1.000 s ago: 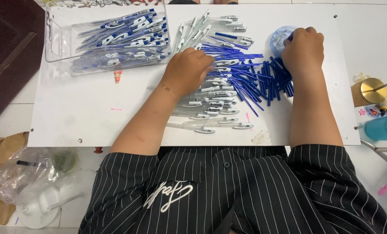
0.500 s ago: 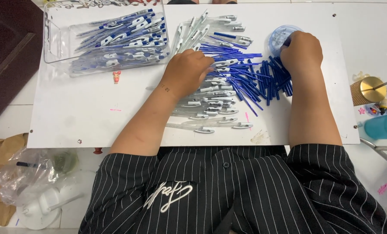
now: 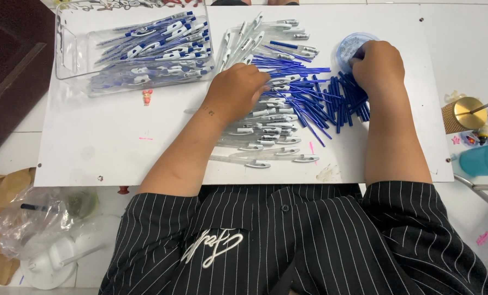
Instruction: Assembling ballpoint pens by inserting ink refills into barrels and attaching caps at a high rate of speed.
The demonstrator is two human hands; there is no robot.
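My left hand [image 3: 237, 92] rests, fingers curled, on a heap of clear pen barrels [image 3: 266, 131] and thin blue refills [image 3: 304, 98] on a white board [image 3: 91, 142]. What its fingers pinch is hidden under the hand. My right hand [image 3: 378, 65] reaches into a small round blue container [image 3: 349, 45] at the board's far right, fingertips inside it. A pile of short blue pen caps [image 3: 345, 101] lies just under that hand.
A clear plastic tray [image 3: 140, 46] of assembled blue-and-white pens sits at the board's far left. A gold cup with a straw [image 3: 465, 113] and a turquoise cup [image 3: 487, 158] stand on the floor to the right. Crumpled plastic bags [image 3: 31, 218] lie at lower left.
My right hand has shifted slightly left over the round container. My left hand has stayed on the pile, with only small finger motion.
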